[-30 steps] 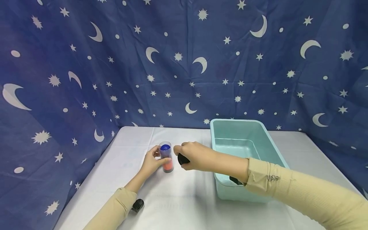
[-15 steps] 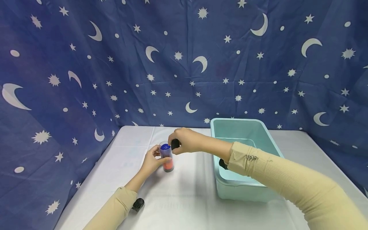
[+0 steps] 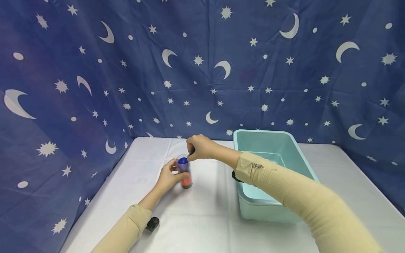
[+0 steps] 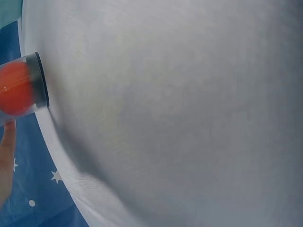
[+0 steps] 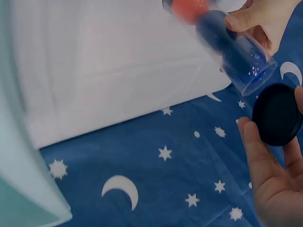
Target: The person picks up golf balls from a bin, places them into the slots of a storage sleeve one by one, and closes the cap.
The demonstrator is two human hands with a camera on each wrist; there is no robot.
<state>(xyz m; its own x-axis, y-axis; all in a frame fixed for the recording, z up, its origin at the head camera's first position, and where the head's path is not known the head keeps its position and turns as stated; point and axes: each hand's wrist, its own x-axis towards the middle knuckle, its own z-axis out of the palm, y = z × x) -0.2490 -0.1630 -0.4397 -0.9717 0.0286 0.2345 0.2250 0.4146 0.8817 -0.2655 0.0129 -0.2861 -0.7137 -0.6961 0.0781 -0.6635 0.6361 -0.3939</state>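
A clear tube stands nearly upright in the head view, its top uncovered. Inside it are an orange ball by the dark base, a dark blue ball in the middle and a blue ball near the mouth. My left hand grips the tube from the left, thumb in front and fingers behind. With my right hand I hold a round black lid by its edge between thumb and fingers. The lid is tilted, right by the tube's rim and apart from it in the right wrist view.
A pale turquoise bin stands to the right, partly covered by my right sleeve. White cloth covers the table. Behind it hangs a blue curtain with moons and stars. Black devices sit at both wrists, one of them here.
My right hand has moved up and left with the black lid, from beside the tube to its rim, and the lid has turned. The left hand keeps its grip on the tube.
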